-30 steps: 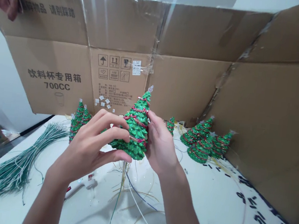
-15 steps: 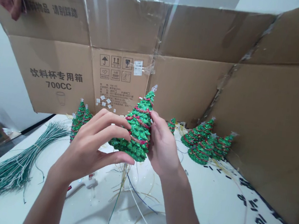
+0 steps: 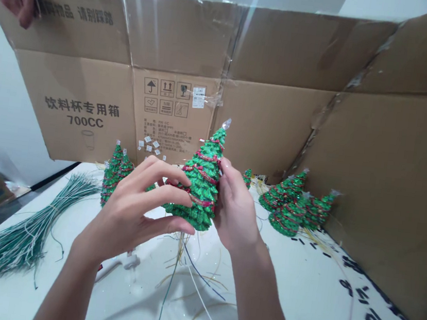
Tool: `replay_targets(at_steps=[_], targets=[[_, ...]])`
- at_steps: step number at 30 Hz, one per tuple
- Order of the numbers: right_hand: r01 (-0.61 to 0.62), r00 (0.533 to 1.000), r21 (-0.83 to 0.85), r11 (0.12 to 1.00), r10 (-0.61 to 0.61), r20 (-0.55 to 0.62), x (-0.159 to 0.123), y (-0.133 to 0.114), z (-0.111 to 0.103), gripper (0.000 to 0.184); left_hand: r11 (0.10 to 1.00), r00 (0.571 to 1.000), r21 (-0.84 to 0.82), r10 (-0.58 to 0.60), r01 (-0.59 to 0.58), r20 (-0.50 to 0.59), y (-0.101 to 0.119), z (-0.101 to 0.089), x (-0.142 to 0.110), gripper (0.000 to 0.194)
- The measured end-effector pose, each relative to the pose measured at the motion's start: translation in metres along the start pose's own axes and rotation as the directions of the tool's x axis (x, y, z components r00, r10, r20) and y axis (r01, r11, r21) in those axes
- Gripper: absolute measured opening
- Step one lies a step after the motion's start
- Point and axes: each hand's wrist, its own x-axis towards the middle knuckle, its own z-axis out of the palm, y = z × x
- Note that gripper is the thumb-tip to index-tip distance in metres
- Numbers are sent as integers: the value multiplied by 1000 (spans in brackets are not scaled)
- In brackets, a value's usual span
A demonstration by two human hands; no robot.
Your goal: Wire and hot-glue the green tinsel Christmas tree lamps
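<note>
A small glittery green Christmas tree (image 3: 204,179) with red garlands and a clear star on top is held up above the table, leaning slightly right. My left hand (image 3: 142,198) grips its lower left side, fingers on the front and thumb at the base. Against the tree's right side my right hand (image 3: 235,207) is closed, with most of its fingers hidden behind. Several thin wires (image 3: 198,288), yellow, green, blue and white, hang from under the tree and trail over the table. Partly behind my left forearm lies a white tool (image 3: 108,269), its kind unclear.
A cardboard wall (image 3: 272,125) stands around the back and right. More trees (image 3: 288,216) sit at the right, with another pair (image 3: 112,173) at the left. A bundle of green and white wires (image 3: 28,241) lies on the left. Black pieces (image 3: 360,292) are scattered along the right edge.
The tree and both hands have shifted very slightly right in view. The tree leans a little more to the right; both hands keep hold of it.
</note>
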Motion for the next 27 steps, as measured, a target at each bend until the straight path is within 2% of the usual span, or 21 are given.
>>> replay_targets(at_steps=[11, 18, 27], targets=[[51, 999, -13, 999, -51, 9, -1, 2, -1, 25, 998, 998, 62, 10, -14, 58, -3, 1, -3, 30], [28, 999, 10, 1000, -29, 21, -2, -1, 1, 25, 998, 998, -26, -66, 66, -7, -2, -1, -1, 39], [193, 981, -104, 976, -195, -6, -7, -5, 4, 24, 996, 996, 5, -90, 90, -19, -1, -4, -2, 52]])
